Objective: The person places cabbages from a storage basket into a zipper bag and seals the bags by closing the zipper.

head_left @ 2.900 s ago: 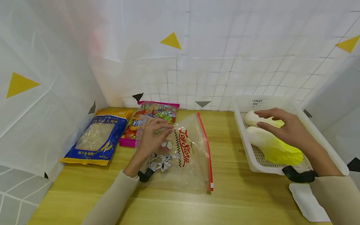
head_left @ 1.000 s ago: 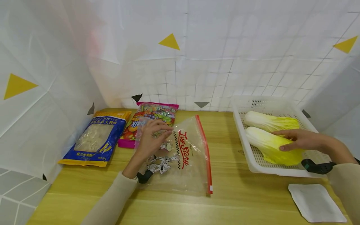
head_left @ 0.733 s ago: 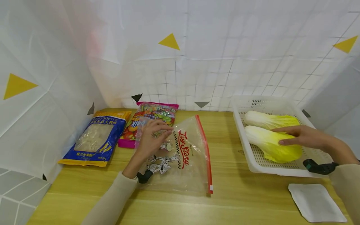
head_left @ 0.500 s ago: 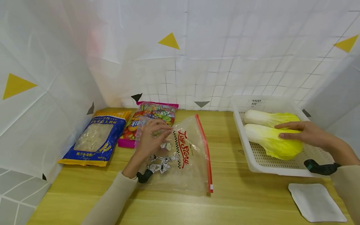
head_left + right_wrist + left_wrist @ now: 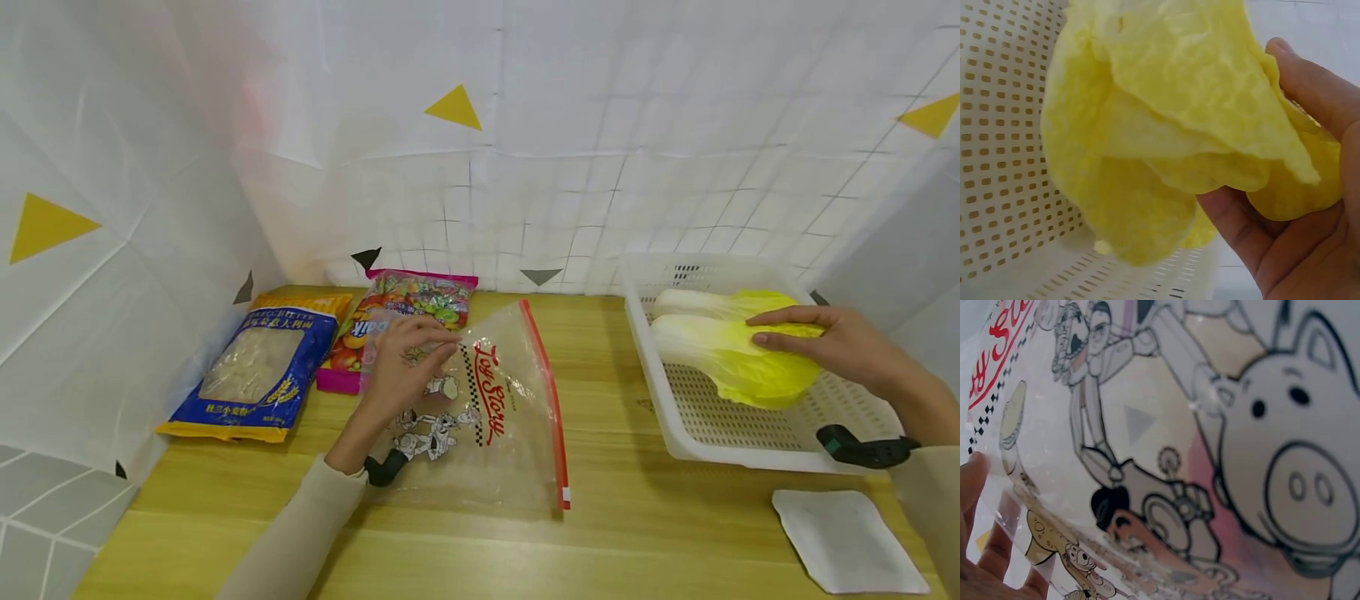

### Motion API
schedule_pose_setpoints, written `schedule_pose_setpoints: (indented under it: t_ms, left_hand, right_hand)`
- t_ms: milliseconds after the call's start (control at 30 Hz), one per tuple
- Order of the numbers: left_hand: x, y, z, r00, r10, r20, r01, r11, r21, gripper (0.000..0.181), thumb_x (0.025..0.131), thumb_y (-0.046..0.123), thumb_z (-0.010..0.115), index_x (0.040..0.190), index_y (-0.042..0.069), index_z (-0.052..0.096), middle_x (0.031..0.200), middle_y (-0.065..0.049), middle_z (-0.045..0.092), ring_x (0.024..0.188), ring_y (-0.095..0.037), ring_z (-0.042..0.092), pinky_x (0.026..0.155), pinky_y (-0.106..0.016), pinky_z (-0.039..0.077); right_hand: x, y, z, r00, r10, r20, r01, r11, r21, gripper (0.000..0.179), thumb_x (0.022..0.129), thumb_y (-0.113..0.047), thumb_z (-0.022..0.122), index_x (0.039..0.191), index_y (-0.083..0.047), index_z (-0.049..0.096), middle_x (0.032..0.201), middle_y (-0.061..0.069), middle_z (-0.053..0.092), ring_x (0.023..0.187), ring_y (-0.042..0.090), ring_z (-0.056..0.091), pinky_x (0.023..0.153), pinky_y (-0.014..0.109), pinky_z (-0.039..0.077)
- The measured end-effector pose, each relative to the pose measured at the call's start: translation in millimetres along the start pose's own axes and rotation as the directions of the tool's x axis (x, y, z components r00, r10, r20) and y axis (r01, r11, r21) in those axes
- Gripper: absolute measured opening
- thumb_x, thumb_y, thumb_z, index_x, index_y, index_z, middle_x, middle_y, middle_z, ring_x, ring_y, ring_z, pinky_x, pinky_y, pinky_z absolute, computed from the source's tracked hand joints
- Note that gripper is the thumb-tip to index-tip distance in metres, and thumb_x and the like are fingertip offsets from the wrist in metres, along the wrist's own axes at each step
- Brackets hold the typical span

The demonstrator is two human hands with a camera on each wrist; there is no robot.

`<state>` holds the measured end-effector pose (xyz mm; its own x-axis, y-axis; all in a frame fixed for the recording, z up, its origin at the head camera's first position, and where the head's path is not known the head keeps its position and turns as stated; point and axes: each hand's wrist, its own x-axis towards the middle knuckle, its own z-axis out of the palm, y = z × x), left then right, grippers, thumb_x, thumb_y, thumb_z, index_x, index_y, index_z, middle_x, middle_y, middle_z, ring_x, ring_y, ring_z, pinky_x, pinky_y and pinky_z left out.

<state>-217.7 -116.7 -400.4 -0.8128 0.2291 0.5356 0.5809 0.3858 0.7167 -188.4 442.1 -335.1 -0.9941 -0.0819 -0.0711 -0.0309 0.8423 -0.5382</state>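
My left hand [image 5: 405, 362] pinches a clear slider zip bag [image 5: 517, 475] with red Toy Story lettering and a red zip edge. In the left wrist view the bag's printed cartoon pig [image 5: 1297, 462] fills much of the picture, the fingers at its left. At the right, my right hand [image 5: 847, 346] grips the leafy yellow end of the nearer napa cabbage [image 5: 697, 346], thumb and fingers on either side of its leaves [image 5: 1166, 125] in the right wrist view. A second napa cabbage [image 5: 693, 302] lies behind, partly covered by the first. Both are within a white perforated basket [image 5: 750, 457].
At the left lie a blue and yellow pasta packet [image 5: 251, 367] and a pink-edged candy bag [image 5: 431, 292], the latter partly behind the zip bag. A flat white square pad [image 5: 847, 537] sits before the basket. White sheeting [image 5: 562, 83] encloses the wooden table [image 5: 600, 550].
My right hand has come down on the nearer napa cabbage, gripped its leafy end, and shifted it up toward the back of the basket. My left hand keeps its pinch on the bag.
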Motion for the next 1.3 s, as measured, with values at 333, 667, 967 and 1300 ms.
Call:
schedule_pose_setpoints:
  t_ms: [333, 667, 967, 1300]
  left_hand:
    - [1.6, 1.8, -2.0, 1.000, 0.015, -0.020, -0.016, 1.000, -0.012, 0.012, 0.094, 0.018, 0.074, 0.104, 0.016, 0.081, 0.111, -0.003, 0.073, 0.118, -0.021, 0.057, 0.108, -0.050, 0.037]
    - [2.4, 5.9, -6.1, 0.998, 0.008, -0.057, -0.011, 0.999, -0.048, 0.013, 0.094, 0.014, 0.073, 0.106, 0.013, 0.081, 0.112, -0.009, 0.072, 0.117, -0.024, 0.058, 0.117, -0.053, 0.028]
    - [2.7, 8.5, -10.7, 0.995, -0.002, -0.104, -0.001, 0.999, -0.034, 0.012, 0.095, 0.019, 0.073, 0.104, 0.015, 0.081, 0.112, -0.004, 0.072, 0.118, -0.022, 0.056, 0.113, -0.056, 0.027]
    - [3.3, 8.9, -11.6, 0.989, -0.003, -0.146, -0.006, 0.998, -0.059, 0.013, 0.095, 0.019, 0.073, 0.106, 0.017, 0.081, 0.113, -0.002, 0.071, 0.121, -0.019, 0.052, 0.112, -0.056, 0.025]
  right_hand:
    - [-6.4, -9, -8, 0.983, 0.040, -0.181, -0.034, 0.999, 0.033, 0.046, 0.098, -0.042, 0.067, 0.138, -0.019, 0.065, 0.117, -0.029, 0.055, 0.088, 0.016, 0.056, 0.069, 0.032, 0.049]
    - [-11.4, -41, -8, 0.962, 0.004, -0.272, 0.015, 0.998, 0.066, 0.045, 0.097, -0.041, 0.069, 0.136, -0.021, 0.067, 0.107, -0.038, 0.050, 0.075, 0.009, 0.055, 0.058, 0.020, 0.048]
    - [-9.1, -86, 8, 0.973, -0.144, -0.181, 0.164, 0.981, 0.103, 0.034, 0.094, -0.026, 0.075, 0.128, -0.021, 0.072, 0.114, -0.032, 0.064, 0.082, 0.006, 0.063, 0.062, 0.021, 0.052]
    - [-3.7, -128, 38, 0.962, -0.273, -0.033, 0.273, 0.936, 0.220, 0.028, 0.095, -0.016, 0.073, 0.123, -0.016, 0.074, 0.119, -0.018, 0.068, 0.081, 0.017, 0.066, 0.062, 0.030, 0.060]
